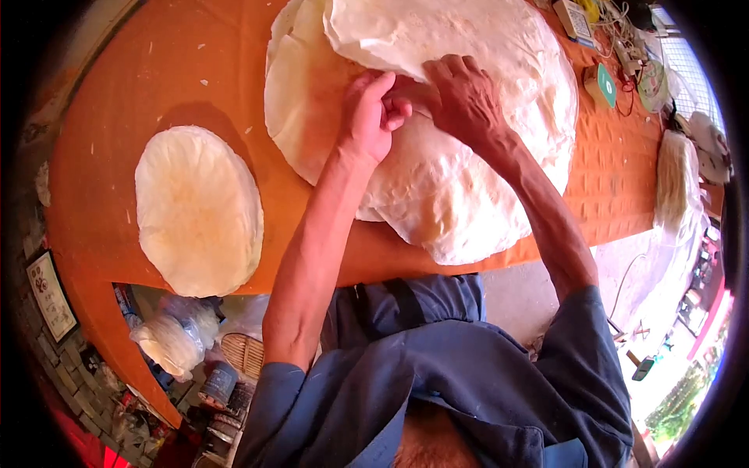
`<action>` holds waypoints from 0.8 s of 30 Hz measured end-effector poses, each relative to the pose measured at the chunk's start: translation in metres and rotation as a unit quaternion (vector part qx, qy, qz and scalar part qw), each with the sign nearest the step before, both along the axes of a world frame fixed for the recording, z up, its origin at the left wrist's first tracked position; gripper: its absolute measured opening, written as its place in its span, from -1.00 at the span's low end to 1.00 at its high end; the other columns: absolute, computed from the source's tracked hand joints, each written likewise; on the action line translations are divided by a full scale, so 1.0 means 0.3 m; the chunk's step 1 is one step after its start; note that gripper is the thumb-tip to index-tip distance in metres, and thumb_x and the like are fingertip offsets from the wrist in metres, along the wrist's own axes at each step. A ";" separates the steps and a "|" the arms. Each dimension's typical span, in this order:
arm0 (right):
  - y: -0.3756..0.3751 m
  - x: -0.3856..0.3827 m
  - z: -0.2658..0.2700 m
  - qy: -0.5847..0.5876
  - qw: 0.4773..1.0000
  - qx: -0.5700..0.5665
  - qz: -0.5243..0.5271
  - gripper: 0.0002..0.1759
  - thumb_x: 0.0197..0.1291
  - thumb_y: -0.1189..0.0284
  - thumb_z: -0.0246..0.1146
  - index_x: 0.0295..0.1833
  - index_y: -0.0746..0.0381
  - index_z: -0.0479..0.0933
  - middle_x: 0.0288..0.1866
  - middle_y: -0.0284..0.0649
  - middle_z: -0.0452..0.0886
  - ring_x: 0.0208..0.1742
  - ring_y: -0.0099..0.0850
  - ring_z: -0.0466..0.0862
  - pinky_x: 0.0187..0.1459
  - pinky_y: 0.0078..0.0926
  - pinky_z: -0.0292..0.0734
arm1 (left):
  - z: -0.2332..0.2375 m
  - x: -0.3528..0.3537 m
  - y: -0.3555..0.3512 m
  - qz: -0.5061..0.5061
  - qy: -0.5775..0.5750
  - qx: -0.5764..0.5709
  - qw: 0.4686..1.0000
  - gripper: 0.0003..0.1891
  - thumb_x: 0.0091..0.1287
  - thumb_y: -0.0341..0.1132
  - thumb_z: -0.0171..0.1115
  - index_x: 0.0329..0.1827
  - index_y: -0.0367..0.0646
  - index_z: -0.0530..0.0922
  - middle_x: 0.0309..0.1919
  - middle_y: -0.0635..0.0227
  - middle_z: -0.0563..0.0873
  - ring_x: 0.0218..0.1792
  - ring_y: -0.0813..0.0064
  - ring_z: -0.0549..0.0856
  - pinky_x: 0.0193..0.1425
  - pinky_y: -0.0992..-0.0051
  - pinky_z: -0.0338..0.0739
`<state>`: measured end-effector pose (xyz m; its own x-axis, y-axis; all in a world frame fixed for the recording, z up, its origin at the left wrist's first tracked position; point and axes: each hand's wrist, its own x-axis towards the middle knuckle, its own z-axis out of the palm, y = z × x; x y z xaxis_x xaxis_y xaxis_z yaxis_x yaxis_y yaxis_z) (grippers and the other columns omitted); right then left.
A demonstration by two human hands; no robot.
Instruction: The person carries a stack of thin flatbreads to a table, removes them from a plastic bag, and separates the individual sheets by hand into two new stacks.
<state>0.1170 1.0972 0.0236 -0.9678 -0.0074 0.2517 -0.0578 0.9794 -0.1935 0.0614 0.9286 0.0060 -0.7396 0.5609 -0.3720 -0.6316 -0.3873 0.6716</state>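
Observation:
A large pile of thin, pale, round flatbread sheets (452, 187) lies on the orange-covered table, its top layers wrinkled and partly folded over. My left hand (367, 117) is over the left part of the pile, palm turned inward, with the fingers loosely curled and the thumb standing apart from them. Nothing shows in it. Close beside it, my right hand (466, 97) rests on the upper sheet with bent fingers at its edge. The thumb reaches toward the underside of that edge, and the fingertips are partly hidden. A smaller oval stack of folded flatbread (199, 210) sits to the left.
The orange tablecloth (211, 54) has raised creases on the right. Cables and a green-and-white box (599, 86) stand at the back right, near a plastic-wrapped bundle (677, 183). Below the table's left side are plastic bags (175, 335) and a wicker basket (242, 355).

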 end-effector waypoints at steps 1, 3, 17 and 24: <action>0.017 -0.016 -0.024 0.067 0.998 -0.005 0.012 -0.81 0.16 0.28 0.27 -0.24 0.18 0.57 -0.29 -0.11 0.63 -0.16 -0.11 0.64 -0.20 -0.18 0.56 | 0.011 -0.001 0.001 0.001 -0.002 -0.012 1.000 -0.81 0.44 -0.28 0.09 0.04 -0.10 0.48 -0.23 0.36 0.70 -0.51 0.53 0.63 -0.61 0.66 0.26; 0.091 -0.073 -0.024 0.029 0.998 0.047 0.024 -0.87 0.14 0.35 0.26 -0.29 0.17 0.57 -0.43 -0.15 0.60 -0.35 -0.15 0.62 -0.37 -0.24 0.52 | 0.036 0.006 -0.005 0.001 -0.001 -0.040 0.999 -0.79 0.44 -0.27 0.11 0.06 -0.10 0.49 -0.21 0.32 0.71 -0.50 0.53 0.64 -0.58 0.67 0.29; 0.090 0.058 -0.055 0.004 0.999 0.052 0.010 -0.81 0.12 0.63 0.15 -0.16 0.24 0.58 -0.31 -0.13 0.68 -0.13 -0.21 0.69 -0.13 -0.16 0.58 | 0.029 0.142 -0.056 -0.018 -0.050 -0.092 0.994 -0.80 0.45 -0.30 0.13 0.01 -0.19 0.53 -0.17 0.27 0.75 -0.19 0.37 0.78 -0.41 0.68 0.52; 0.127 0.043 0.056 -0.027 0.999 0.023 -0.006 -0.71 0.05 0.63 0.18 -0.07 0.27 0.61 -0.24 -0.09 0.70 -0.10 -0.14 0.67 -0.17 -0.28 0.60 | 0.033 0.179 0.015 0.015 -0.023 -0.132 0.991 -0.85 0.40 -0.33 0.16 -0.05 -0.16 0.53 -0.19 0.31 0.74 -0.20 0.40 0.78 -0.36 0.62 0.51</action>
